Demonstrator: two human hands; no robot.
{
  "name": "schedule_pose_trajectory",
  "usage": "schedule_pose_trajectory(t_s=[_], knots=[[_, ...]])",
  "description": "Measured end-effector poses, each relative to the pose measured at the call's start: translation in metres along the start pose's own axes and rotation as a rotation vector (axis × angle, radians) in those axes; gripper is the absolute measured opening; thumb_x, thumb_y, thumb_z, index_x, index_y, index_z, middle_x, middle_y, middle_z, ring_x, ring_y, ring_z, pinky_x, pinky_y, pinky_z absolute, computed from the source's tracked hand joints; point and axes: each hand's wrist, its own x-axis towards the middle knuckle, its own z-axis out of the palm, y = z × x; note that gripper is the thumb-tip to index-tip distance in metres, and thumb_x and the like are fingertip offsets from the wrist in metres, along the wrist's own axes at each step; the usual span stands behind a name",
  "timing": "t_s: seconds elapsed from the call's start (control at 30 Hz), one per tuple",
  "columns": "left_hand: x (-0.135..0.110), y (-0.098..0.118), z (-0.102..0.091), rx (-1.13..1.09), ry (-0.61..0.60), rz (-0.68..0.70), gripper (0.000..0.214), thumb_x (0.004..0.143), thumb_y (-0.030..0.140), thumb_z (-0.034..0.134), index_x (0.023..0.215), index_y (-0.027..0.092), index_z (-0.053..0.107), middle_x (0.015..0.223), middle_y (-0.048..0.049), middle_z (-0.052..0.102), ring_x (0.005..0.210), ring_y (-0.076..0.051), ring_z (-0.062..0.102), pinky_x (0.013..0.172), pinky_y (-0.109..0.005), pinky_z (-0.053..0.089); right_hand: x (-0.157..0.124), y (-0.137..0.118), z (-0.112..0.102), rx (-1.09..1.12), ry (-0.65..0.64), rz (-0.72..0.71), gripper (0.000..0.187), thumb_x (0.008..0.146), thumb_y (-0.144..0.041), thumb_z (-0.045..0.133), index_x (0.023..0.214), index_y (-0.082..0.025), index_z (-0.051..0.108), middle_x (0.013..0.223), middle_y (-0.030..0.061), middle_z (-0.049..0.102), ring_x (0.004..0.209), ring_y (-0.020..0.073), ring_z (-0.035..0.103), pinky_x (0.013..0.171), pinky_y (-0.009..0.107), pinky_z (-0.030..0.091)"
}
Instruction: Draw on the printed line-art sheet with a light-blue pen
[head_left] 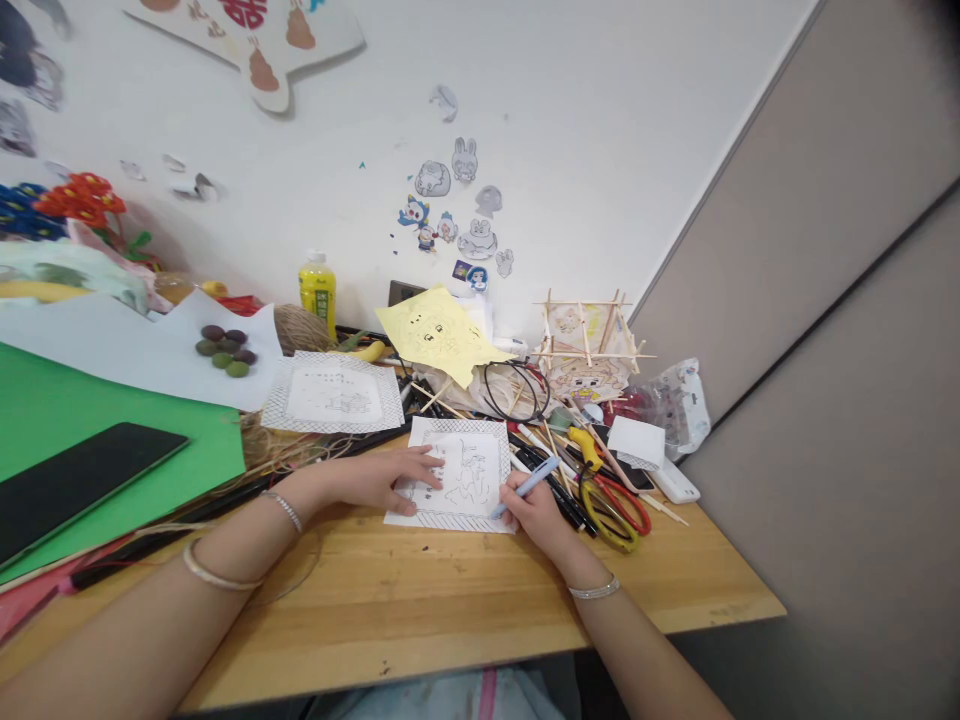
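Note:
A white sheet with a line drawing, some written characters and a hatched border lies on the wooden table in front of me. My left hand rests flat on its left part, fingers spread. At the sheet's right edge, my right hand is closed around a light blue pen, its tip low near the lower right border. Part of the sheet is hidden under my left fingers. Up and to the left lies a second bordered drawing.
Scissors, black markers and thin sticks crowd the right side. Behind stand a stick frame with drawings, a yellow paper cutout and a yellow bottle. A black tablet lies on green board at left.

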Motion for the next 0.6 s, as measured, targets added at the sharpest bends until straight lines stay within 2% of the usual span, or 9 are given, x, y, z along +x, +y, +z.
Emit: schedule_pose_trajectory(t_s=[0.2,0.6], knots=[[-0.0003,-0.001,0.0008,-0.001,0.003,0.005,0.047,0.078,0.035,0.063,0.123,0.028,0.052,0.141,-0.0051,0.036,0.135,-0.027,0.017,0.107,-0.043,0.021,0.0011,-0.0002,-0.0016,-0.057,0.006,-0.012,0.029,0.08,-0.03,0.048,0.054,-0.017,0.049,0.044,-0.0045,0.044,0.04,0.008,0.042,0.04,0.018,0.032],[-0.0005,-0.0034,0.001,-0.008,-0.001,0.011,0.047,0.079,0.038,0.061,0.123,0.028,0.051,0.142,-0.0047,0.034,0.135,-0.026,0.015,0.107,-0.042,0.02,0.0017,0.0031,-0.0025,0.0,0.009,0.041,0.025,0.077,-0.025,0.048,0.054,-0.016,0.05,0.044,-0.0049,0.042,0.039,0.0072,0.039,0.038,0.018,0.028]])
